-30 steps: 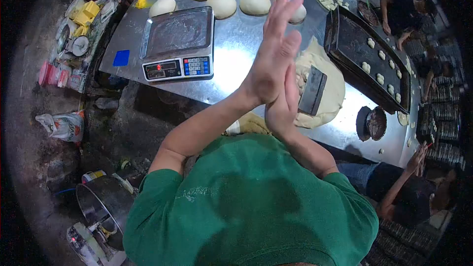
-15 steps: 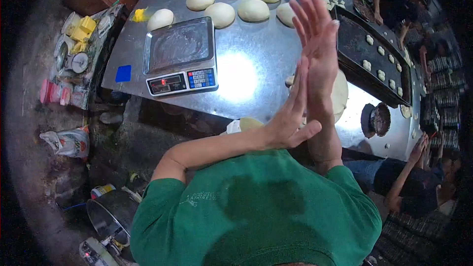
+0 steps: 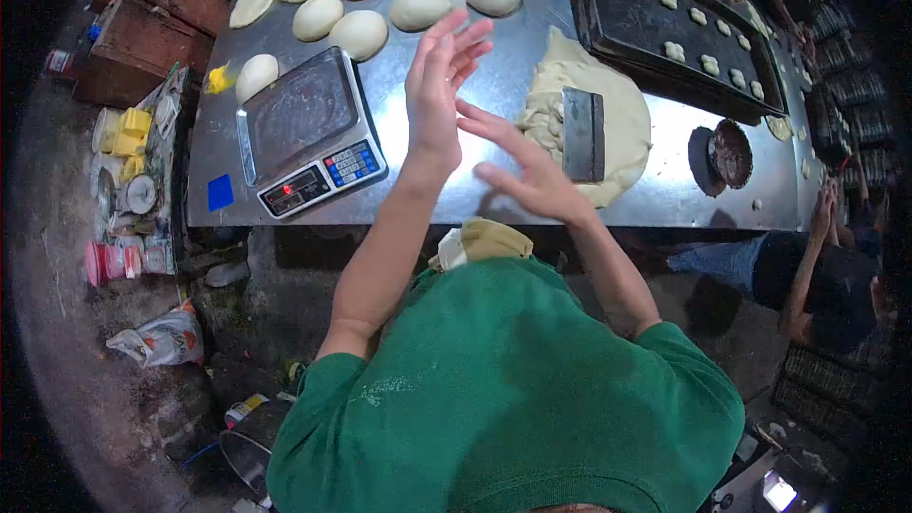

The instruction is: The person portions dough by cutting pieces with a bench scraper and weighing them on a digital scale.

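My left hand [image 3: 439, 100] is raised over the steel table, to the right of the digital scale [image 3: 302, 123], with its fingers apart and nothing in it. Just right of it, my right hand [image 3: 534, 174] reaches out with spread fingers, also empty, near the left edge of a large flat mass of dough [image 3: 622, 128]. A flat scraper [image 3: 583, 133] lies on that dough. Several round dough balls [image 3: 421, 7] stand behind the scale, which shows a red 0.
Black trays [image 3: 665, 24] with small dough pieces lie at the back right, near a dark round bowl [image 3: 731, 154]. A blue square [image 3: 219, 192] is at the table's left edge. Other people [image 3: 822, 275] stand at the right.
My hands were together further right; they have come apart, the left up and leftward, the right lower. The view has shifted, so the large dough and the scraper now show.
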`<state>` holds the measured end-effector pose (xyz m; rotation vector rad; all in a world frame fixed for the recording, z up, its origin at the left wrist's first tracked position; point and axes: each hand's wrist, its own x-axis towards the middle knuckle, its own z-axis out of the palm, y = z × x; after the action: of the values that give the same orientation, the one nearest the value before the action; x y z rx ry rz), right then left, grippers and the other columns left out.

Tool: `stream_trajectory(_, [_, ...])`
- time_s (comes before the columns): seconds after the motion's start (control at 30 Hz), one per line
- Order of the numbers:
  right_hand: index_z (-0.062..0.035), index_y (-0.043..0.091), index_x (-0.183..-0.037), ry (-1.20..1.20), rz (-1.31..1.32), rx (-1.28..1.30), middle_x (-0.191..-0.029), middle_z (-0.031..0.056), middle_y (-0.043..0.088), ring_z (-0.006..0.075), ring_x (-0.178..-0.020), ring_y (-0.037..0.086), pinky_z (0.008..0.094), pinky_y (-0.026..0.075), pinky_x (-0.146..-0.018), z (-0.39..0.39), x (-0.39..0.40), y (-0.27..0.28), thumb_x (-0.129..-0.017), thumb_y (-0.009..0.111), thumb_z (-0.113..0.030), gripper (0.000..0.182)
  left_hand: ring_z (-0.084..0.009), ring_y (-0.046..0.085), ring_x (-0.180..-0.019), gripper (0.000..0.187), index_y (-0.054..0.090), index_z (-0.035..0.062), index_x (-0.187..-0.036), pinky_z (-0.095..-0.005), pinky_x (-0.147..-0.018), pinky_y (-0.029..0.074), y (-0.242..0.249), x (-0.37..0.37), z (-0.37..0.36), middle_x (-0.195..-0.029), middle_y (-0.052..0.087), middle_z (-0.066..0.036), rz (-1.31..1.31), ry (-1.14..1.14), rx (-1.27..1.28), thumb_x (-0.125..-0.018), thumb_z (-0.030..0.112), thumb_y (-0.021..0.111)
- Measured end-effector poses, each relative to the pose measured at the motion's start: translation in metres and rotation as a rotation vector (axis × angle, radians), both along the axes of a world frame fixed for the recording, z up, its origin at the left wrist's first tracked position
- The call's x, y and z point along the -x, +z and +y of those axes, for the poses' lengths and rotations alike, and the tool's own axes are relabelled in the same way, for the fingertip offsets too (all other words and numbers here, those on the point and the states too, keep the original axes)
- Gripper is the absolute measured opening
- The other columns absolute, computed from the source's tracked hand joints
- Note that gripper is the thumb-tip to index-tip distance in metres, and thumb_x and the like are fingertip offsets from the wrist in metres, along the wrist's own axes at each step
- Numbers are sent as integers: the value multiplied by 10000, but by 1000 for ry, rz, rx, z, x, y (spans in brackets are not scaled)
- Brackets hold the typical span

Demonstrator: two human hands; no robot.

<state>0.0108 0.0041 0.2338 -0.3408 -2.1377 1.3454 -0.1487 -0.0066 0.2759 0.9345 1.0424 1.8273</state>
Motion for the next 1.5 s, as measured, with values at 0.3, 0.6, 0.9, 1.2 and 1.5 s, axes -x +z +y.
stream_trajectory(0.3, [-10, 656, -1124, -999, -287, 286, -984, 95, 688, 180, -880, 645, 307, 509, -806, 93, -167, -221, -974, 630, -194, 239, -208, 623, -1140, 347, 610, -14, -1257, -344, -1028, 460, -117, -16, -91, -1167, 685, -135, 432, -182, 481, -1086, 238, 444])
stream_trajectory(0.6, [18, 610, -1119, -1204, -642, 211, -1033, 174, 657, 339, -1011, 636, 421, 496, -919, 140, -151, -239, -822, 784, -458, 587, -230, 617, -1144, 426, 588, -12, -1314, -360, -1026, 451, -179, -8, -160, -1251, 658, -165, 333, 73, 775, -1078, 321, 466])
stream_trajectory(0.9, [56, 514, -1252, -979, -598, 424, -1085, 249, 672, 344, -986, 682, 443, 545, -863, 152, -150, -230, -734, 882, -375, 768, -227, 627, -1171, 383, 595, -11, -1294, -352, -994, 479, -185, -5, -105, -1254, 660, -167, 479, -116, 635, -1070, 282, 492])
stream_trajectory(1.2, [35, 577, -1239, -1047, 1, 789, -1088, 106, 674, 210, -965, 649, 366, 513, -893, 44, -80, -216, -907, 743, -184, 431, -234, 659, -1057, 347, 610, 17, -1292, -356, -928, 513, -174, -8, -40, -1206, 680, -139, 601, -393, 498, -1043, 247, 541])
stream_trajectory(1.5, [-5, 529, -1353, -804, 536, 1281, -1198, 159, 663, 281, -1065, 681, 465, 567, -951, 115, -172, -118, -1040, 520, -439, 535, -278, 639, -1139, 429, 594, 46, -1327, -395, -981, 490, -203, -19, 30, -1235, 662, -165, 711, -550, 429, -1009, 333, 581])
